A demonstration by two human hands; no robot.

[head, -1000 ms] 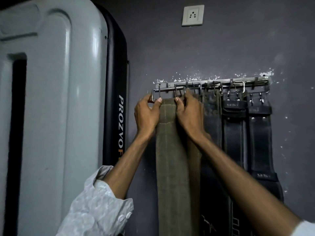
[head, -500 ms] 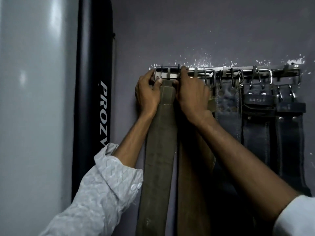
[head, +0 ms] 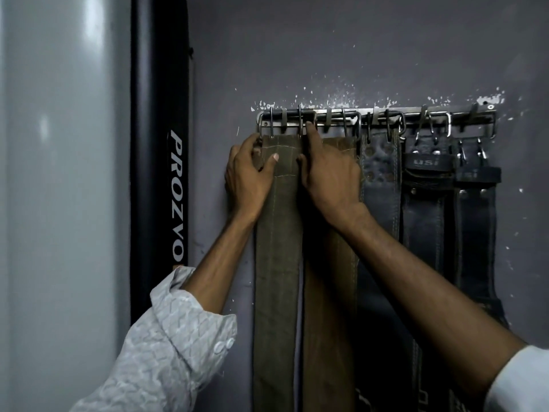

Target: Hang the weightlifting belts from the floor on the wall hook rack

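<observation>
The olive belt (head: 277, 233) hangs straight down the wall (head: 326, 55) in the head view, with its top end just under the left end of the hook rack (head: 463, 118). You have both hands up at that top end. Your left hand (head: 248, 173) grips the belt's left edge: the thumb lies across the front of the strap and the fingers curl round the edge toward the wall, with the wrist bent and the forearm rising from lower left. Your right hand (head: 329, 176) sits at the belt's right edge, back of the hand toward the camera. Its index finger stretches straight up to the metal at the rack, and its thumb rests on the strap's edge. The other fingers are hidden behind the hand, so you cannot tell whether that hand pinches anything. A brown belt (head: 329, 292) hangs just beside the olive one, partly under your right wrist. Then come a grey belt (head: 381, 179) with punched holes and two black belts (head: 424, 203), all hanging from the same rack. A tall black pad (head: 159, 144) with white lettering stands against the wall to the left. A patterned sleeve (head: 166, 346) covers your left forearm below the elbow, and a white cuff (head: 520, 382) shows at lower right.
</observation>
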